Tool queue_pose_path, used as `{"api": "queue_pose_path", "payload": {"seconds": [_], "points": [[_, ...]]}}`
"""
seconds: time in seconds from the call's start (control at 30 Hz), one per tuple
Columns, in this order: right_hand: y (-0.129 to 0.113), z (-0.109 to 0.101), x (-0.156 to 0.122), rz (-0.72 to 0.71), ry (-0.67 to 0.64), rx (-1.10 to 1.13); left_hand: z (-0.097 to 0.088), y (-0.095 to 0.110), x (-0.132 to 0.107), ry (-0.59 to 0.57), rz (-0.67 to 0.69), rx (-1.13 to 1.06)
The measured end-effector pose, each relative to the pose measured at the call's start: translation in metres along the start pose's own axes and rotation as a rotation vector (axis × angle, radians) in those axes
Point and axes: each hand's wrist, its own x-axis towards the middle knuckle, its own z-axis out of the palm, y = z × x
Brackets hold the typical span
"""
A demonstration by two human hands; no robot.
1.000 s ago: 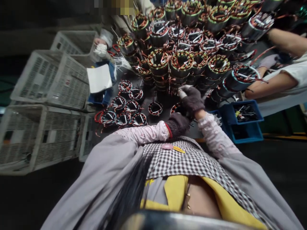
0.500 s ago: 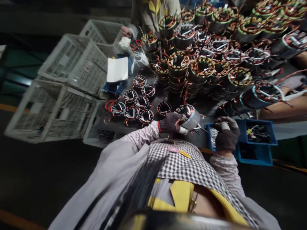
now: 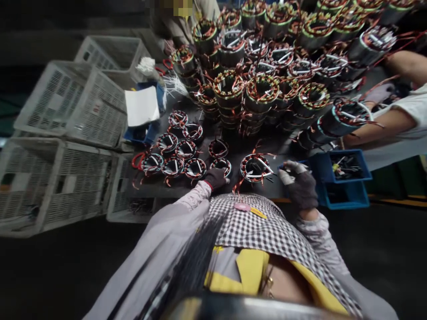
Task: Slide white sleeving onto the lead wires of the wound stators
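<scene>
My left hand (image 3: 216, 179), in a dark glove, wraps the front of a small wound motor stator (image 3: 221, 165) standing on the table. Right of it, a larger stator (image 3: 256, 169) stands upright, its copper windings and white sleeved leads showing; neither hand is on its body. At the end of those leads is my right hand (image 3: 300, 183), gloved with pale fingertips. Its fingers are curled together, and what they hold is too small to make out. Another small stator (image 3: 218, 149) sits just behind the one at my left hand.
Several small stators (image 3: 176, 144) stand at left on the dark table. Stacked larger stators (image 3: 245, 95) fill the back. Blue bins (image 3: 345, 166) lie right, plastic crates (image 3: 83, 106) left. A co-worker's arm (image 3: 383, 122) reaches in at right; another person (image 3: 180, 26) is behind.
The larger stator, tilted in my left hand before, now stands upright on the table. My left hand has moved left to a small stator. My right hand has come out of the blue bin towards the leads.
</scene>
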Motion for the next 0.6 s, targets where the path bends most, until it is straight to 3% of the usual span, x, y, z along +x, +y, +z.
{"api": "queue_pose_path", "payload": {"seconds": [0.07,0.17,0.27,0.33,0.4,0.5,0.6], "points": [[-0.015,0.009,0.017,-0.11,-0.125,-0.126,-0.005,-0.003,0.003,0.006,-0.031,0.022],[-0.03,0.027,0.04,-0.16,-0.316,-0.307,-0.034,-0.016,-0.003,0.15,-0.067,0.045],[-0.033,0.046,0.052,-0.165,-0.364,-0.264,-0.071,-0.015,-0.016,0.326,0.115,-0.021],[-0.029,0.054,0.054,-0.133,-0.291,-0.124,-0.088,0.007,-0.02,0.252,0.339,-0.102],[-0.023,0.058,0.053,-0.077,-0.215,0.003,-0.096,0.04,-0.016,0.05,0.476,-0.088],[-0.015,0.057,0.051,-0.035,-0.2,0.08,-0.1,0.088,-0.002,-0.081,0.474,0.096],[-0.008,0.055,0.049,-0.019,-0.221,0.054,-0.092,0.107,0.004,-0.092,0.433,0.064]]}}
